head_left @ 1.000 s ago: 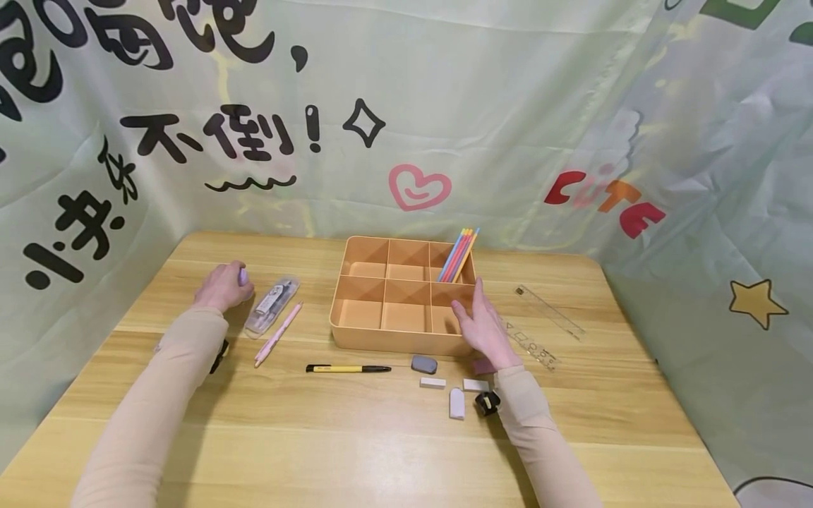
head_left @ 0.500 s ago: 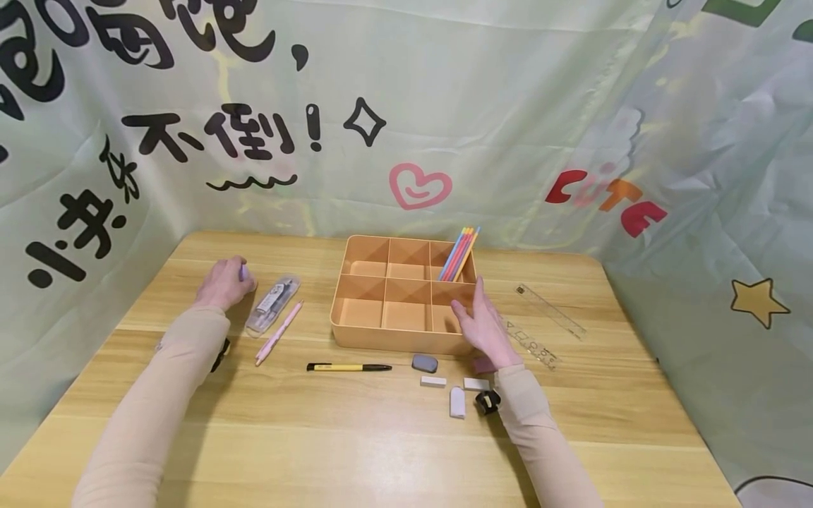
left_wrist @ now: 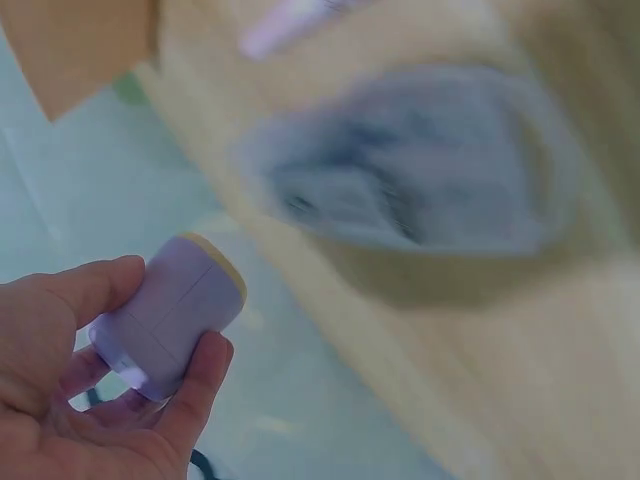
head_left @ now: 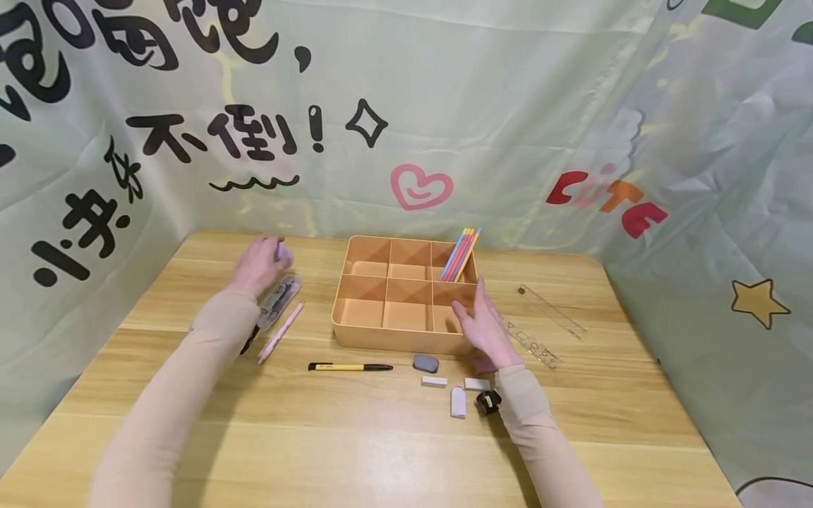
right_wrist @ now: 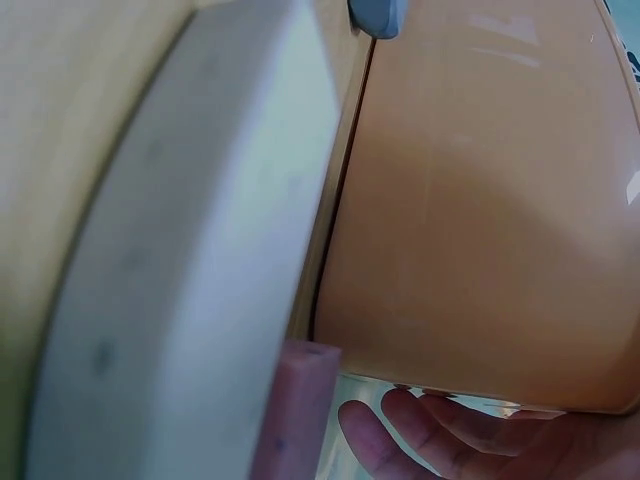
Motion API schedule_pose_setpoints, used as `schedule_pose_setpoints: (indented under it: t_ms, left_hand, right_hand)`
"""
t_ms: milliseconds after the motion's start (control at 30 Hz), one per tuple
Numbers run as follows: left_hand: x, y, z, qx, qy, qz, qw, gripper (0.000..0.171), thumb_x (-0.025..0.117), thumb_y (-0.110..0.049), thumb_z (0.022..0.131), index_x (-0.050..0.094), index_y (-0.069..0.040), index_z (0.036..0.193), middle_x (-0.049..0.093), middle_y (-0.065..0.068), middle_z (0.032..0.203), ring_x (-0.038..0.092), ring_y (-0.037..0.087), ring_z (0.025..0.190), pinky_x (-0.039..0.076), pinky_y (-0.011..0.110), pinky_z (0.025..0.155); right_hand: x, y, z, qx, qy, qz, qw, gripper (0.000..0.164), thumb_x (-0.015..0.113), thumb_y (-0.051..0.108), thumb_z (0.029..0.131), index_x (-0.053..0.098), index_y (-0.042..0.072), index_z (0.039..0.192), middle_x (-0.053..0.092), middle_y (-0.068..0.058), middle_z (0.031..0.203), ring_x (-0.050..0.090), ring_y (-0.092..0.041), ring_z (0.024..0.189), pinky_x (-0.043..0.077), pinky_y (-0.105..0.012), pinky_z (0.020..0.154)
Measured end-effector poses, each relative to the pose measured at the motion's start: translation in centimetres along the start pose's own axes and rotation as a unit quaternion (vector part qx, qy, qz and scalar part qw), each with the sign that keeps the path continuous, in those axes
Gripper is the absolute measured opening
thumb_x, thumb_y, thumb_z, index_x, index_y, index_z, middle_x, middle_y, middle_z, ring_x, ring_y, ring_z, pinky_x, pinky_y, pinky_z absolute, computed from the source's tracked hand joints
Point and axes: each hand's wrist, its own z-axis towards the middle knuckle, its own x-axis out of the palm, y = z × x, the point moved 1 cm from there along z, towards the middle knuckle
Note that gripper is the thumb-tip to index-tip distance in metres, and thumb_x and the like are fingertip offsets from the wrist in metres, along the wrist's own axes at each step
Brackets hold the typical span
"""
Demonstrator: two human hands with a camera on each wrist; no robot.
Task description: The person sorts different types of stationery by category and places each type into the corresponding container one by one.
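Note:
In the head view, my left hand [head_left: 257, 264] is raised at the left, over the far end of a clear plastic pouch [head_left: 279, 300]. Its thumb and fingers pinch a small lilac barrel-shaped object [left_wrist: 170, 315] with a yellowish edge at one end, plain in the left wrist view. My right hand [head_left: 485, 324] rests at the right front corner of an orange six-compartment organizer [head_left: 381, 340]. Its fingers lie fairly straight along the outer right side, and the thumb stands apart over the front right compartment. Several coloured pencils [head_left: 459, 257] lean in the back right compartment.
A pink pen [head_left: 281, 331] lies beside the pouch, and a yellow-and-black pen [head_left: 351, 367] in front of the organizer. Near my right wrist are a grey eraser [head_left: 425, 363], white erasers [head_left: 458, 402] and a pink block [right_wrist: 295, 410]. Clear rulers [head_left: 551, 310] lie right of the organizer.
My left hand has lifted and moved right and away from me, carrying the lilac object over the pouch. The right hand keeps its place at the organizer.

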Motion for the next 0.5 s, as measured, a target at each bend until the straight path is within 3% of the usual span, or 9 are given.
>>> schedule_pose_setpoints:
  t_ms: [200, 500]
  left_hand:
    - [0.8, -3.9, 1.3, 0.044, -0.004, -0.002, 0.999, 0.055, 0.062, -0.013, 0.098, 0.042, 0.006, 0.146, 0.046, 0.036, 0.143, 0.049, 0.052, 0.129, 0.043, 0.063, 0.11]
    - [1.9, -8.6, 2.6, 0.066, -0.001, -0.018, 0.9976, 0.055, 0.064, -0.016, 0.099, 0.044, 0.002, 0.147, 0.048, 0.031, 0.144, 0.053, 0.047, 0.128, 0.046, 0.058, 0.109]
  right_hand:
    - [0.0, 0.0, -0.1, -0.001, -0.001, 0.001, 1.0, 0.085, 0.042, 0.039, 0.107, -0.013, 0.0, 0.159, 0.008, -0.031, 0.165, 0.014, -0.047, 0.154, 0.012, -0.055, 0.128]
    - [0.0, 0.0, -0.1, -0.003, -0.005, 0.0, 1.0, 0.085, 0.043, 0.037, 0.107, -0.012, -0.001, 0.159, 0.01, -0.033, 0.164, 0.014, -0.048, 0.153, 0.013, -0.056, 0.127]
